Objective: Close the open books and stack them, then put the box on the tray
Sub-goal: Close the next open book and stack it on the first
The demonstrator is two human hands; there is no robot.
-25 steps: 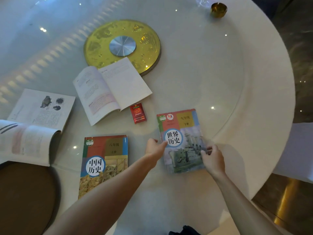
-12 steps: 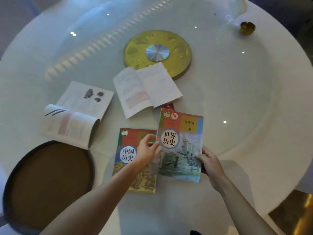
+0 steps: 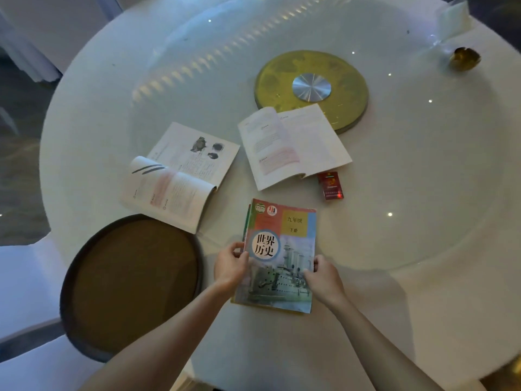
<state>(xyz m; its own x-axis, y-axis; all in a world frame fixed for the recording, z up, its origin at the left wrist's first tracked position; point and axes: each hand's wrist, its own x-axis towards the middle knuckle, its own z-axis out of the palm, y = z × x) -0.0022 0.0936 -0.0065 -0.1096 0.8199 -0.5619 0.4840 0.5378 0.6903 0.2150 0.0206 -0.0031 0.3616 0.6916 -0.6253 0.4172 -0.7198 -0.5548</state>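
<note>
A round tray (image 3: 132,286) sits at eight o'clock on the table (image 3: 423,292). Two open books (image 3: 180,176) (image 3: 293,145) lie beyond it. At six o'clock, left hand (image 3: 229,266) and right hand (image 3: 324,277) each pinch the top book (image 3: 282,255), likely squaring a two-book stack. One red box (image 3: 330,185) waits at two o'clock from the stack.

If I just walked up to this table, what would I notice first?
Probably the colourful ship-cover book near the table's front edge, lying on another closed book, with the left hand and right hand gripping its two sides. Behind it two open books lie with white pages up, and a small red box sits beside the right one. A big round brown tray waits to the left.
</note>
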